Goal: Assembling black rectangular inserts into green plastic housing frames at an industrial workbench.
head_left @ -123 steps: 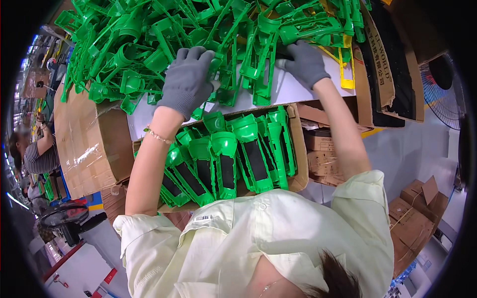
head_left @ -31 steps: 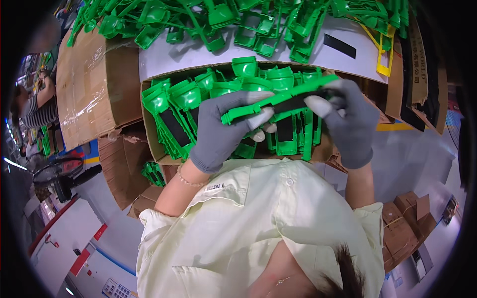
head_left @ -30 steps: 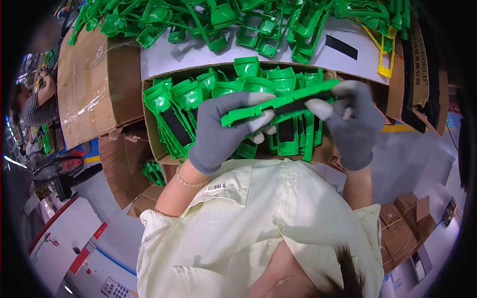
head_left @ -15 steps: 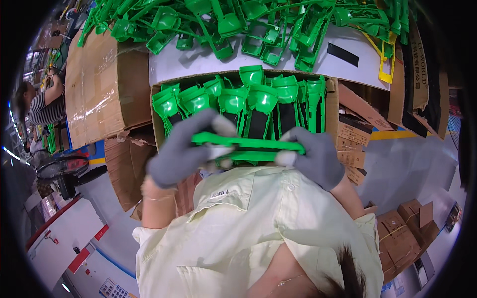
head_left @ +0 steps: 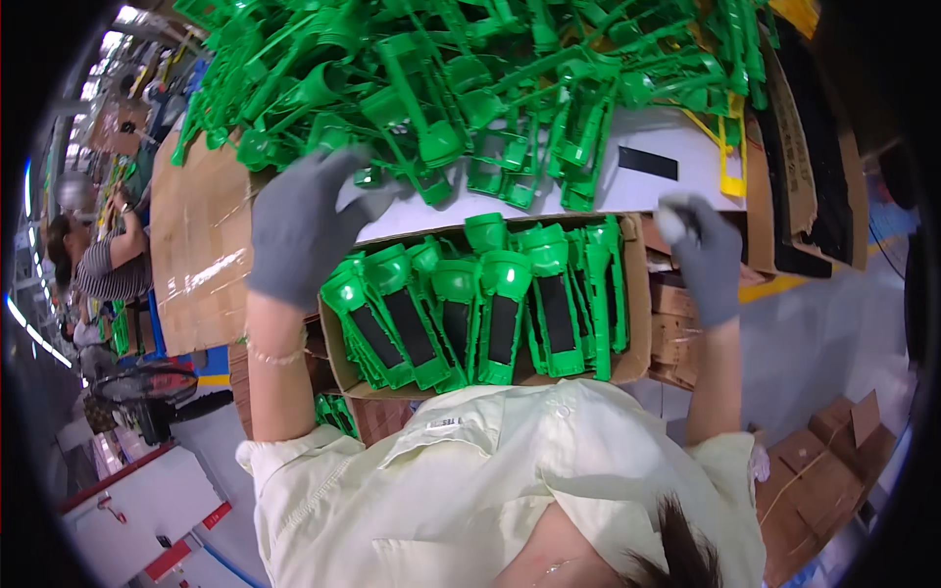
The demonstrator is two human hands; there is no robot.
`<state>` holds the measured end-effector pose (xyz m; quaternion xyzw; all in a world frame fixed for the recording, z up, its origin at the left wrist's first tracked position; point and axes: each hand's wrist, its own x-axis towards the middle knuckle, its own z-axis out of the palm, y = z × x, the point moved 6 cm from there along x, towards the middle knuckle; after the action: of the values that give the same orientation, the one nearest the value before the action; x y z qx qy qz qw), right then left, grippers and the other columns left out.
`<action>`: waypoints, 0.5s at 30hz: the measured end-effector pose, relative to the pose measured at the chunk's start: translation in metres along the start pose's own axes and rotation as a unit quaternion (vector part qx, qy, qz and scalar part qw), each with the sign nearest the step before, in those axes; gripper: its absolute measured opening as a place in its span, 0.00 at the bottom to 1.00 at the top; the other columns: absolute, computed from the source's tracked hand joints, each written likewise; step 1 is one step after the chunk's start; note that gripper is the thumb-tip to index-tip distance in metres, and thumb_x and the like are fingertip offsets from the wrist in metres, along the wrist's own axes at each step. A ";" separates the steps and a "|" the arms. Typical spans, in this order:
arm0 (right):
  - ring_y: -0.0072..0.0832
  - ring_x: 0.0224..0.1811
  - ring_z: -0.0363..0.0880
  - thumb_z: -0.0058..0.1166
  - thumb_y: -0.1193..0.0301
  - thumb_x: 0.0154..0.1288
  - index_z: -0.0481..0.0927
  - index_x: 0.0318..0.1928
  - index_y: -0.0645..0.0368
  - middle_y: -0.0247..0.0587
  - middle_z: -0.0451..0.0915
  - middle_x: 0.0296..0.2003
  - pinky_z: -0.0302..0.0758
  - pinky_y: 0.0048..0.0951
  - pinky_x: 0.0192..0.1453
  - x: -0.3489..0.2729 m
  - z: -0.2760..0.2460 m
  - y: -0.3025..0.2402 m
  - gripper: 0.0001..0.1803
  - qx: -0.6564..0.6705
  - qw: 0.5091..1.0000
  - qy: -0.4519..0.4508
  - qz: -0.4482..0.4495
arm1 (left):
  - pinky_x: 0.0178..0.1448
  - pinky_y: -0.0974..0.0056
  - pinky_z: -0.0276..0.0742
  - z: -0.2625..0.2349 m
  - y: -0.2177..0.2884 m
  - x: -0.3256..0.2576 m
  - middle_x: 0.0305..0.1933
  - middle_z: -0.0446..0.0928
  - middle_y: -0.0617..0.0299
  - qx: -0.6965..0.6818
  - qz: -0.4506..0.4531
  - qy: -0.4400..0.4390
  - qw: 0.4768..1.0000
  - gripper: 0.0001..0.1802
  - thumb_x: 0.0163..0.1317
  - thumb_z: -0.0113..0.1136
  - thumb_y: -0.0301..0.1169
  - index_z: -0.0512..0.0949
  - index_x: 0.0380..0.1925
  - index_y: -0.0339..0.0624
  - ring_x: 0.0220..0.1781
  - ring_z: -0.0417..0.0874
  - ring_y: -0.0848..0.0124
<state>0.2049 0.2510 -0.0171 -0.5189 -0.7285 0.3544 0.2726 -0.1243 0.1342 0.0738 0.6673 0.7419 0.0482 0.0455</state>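
Both gloved hands are hovering empty: left hand (head_left: 304,230) spread at the white tabletop's (head_left: 647,196) edge, right hand (head_left: 701,257) seemingly loosely curled beside the cardboard box's (head_left: 635,304) right wall.

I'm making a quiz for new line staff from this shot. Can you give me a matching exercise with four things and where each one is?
Things:
1. Left hand
2. Right hand
3. Box
4. Black strip

Places:
A. Lying alone on the white tabletop, right of the pile
B. At the near edge of the loose green pile
C. Against the table's front edge, packed with green parts in rows
D. Over the box's right corner, empty

Pairs: 1-B, 2-D, 3-C, 4-A
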 end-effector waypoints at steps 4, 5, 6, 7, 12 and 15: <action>0.23 0.34 0.76 0.61 0.64 0.56 0.80 0.44 0.54 0.33 0.79 0.40 0.73 0.24 0.40 0.057 0.000 0.043 0.16 -0.094 0.995 -0.031 -0.002 | 0.40 0.59 0.76 0.042 0.046 0.061 0.46 0.71 0.57 0.120 0.167 0.096 0.974 0.39 0.41 0.67 0.33 0.67 0.59 0.46 0.46 0.73 0.58; 0.23 0.34 0.76 0.61 0.64 0.56 0.80 0.44 0.54 0.33 0.79 0.40 0.73 0.24 0.40 0.067 0.001 0.044 0.16 -0.097 0.995 -0.028 -0.001 | 0.40 0.59 0.76 0.054 0.043 0.069 0.46 0.71 0.57 0.117 0.169 0.098 0.974 0.39 0.41 0.67 0.33 0.67 0.59 0.46 0.46 0.73 0.58; 0.26 0.35 0.76 0.62 0.63 0.54 0.80 0.45 0.54 0.34 0.78 0.40 0.73 0.25 0.41 0.075 0.005 0.042 0.18 -0.164 0.985 -0.038 -0.032 | 0.40 0.59 0.76 0.067 0.038 0.077 0.45 0.72 0.57 0.154 0.161 0.078 0.972 0.38 0.42 0.66 0.33 0.67 0.58 0.43 0.45 0.73 0.59; 0.30 0.36 0.77 0.63 0.63 0.52 0.79 0.46 0.54 0.35 0.77 0.40 0.73 0.27 0.42 0.082 0.012 0.043 0.20 -0.227 0.970 -0.052 -0.064 | 0.39 0.60 0.76 0.078 0.033 0.079 0.43 0.72 0.57 0.192 0.150 0.054 0.968 0.37 0.43 0.64 0.33 0.67 0.58 0.41 0.44 0.73 0.59; 0.36 0.39 0.75 0.64 0.63 0.48 0.78 0.42 0.57 0.38 0.75 0.38 0.73 0.34 0.43 0.101 0.005 0.082 0.20 -0.296 0.945 -0.025 -0.137 | 0.38 0.60 0.75 0.078 0.034 0.081 0.43 0.71 0.56 0.190 0.138 0.028 0.972 0.34 0.45 0.63 0.33 0.68 0.55 0.37 0.45 0.73 0.60; 0.35 0.37 0.75 0.64 0.62 0.49 0.76 0.35 0.58 0.38 0.75 0.35 0.72 0.33 0.41 0.098 0.005 0.078 0.17 -0.269 0.954 -0.054 -0.120 | 0.39 0.60 0.74 0.067 0.029 0.071 0.44 0.70 0.56 0.195 0.155 0.113 0.962 0.33 0.43 0.64 0.31 0.69 0.53 0.36 0.47 0.72 0.60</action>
<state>0.2142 0.3595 -0.0795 -0.4614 -0.8677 0.1375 0.1235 -0.0949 0.2084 0.0113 0.7605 0.6244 -0.0157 -0.1776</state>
